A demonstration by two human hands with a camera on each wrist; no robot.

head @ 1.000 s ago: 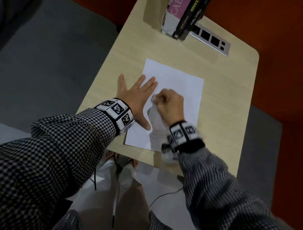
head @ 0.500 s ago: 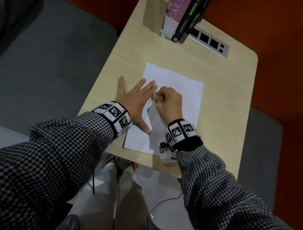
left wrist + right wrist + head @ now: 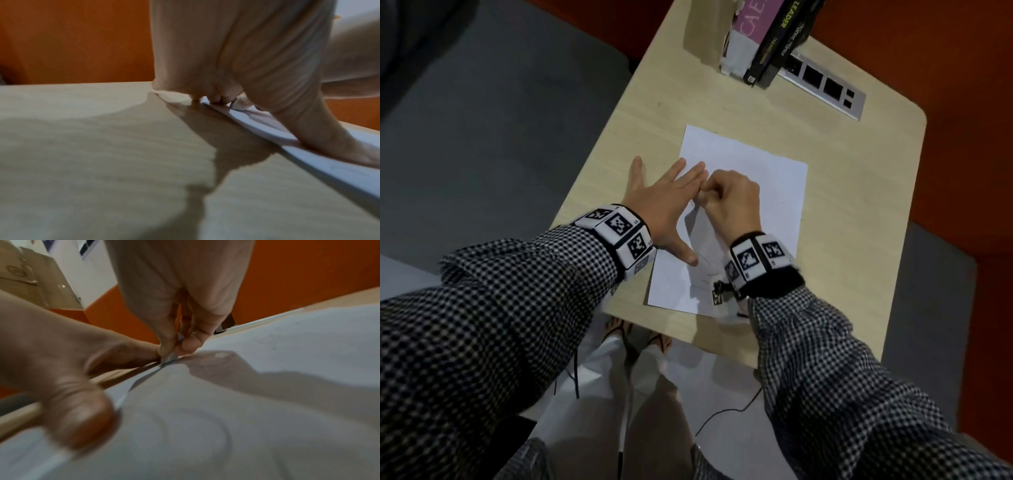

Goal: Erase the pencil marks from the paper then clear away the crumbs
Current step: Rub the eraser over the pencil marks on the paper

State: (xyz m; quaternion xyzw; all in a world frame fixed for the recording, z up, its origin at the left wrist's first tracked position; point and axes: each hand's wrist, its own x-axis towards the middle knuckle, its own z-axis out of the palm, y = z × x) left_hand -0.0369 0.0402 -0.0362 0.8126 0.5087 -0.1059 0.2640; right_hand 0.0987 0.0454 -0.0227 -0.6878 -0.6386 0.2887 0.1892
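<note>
A white paper [image 3: 760, 171] lies on the wooden table [image 3: 859, 246]. Faint curved pencil marks [image 3: 707, 270] show near its lower part, and they are clearer in the right wrist view [image 3: 205, 431]. My left hand [image 3: 666, 200] lies flat with its fingers spread and presses the paper's left edge. My right hand [image 3: 727, 198] pinches a small pale eraser [image 3: 173, 356] with its tip down on the sheet, right beside the left fingertips. From the head view the eraser is hidden under the fingers. In the left wrist view my left hand [image 3: 236, 56] presses the sheet's edge [image 3: 267, 129].
Leaning books [image 3: 767, 31] and a metal socket strip [image 3: 825, 85] sit at the table's far end. The table's near edge runs just below the paper. An orange wall is to the right and grey floor to the left.
My right hand with the eraser has moved a little up the sheet, closer to the left fingertips. The left hand stays flat on the paper's edge.
</note>
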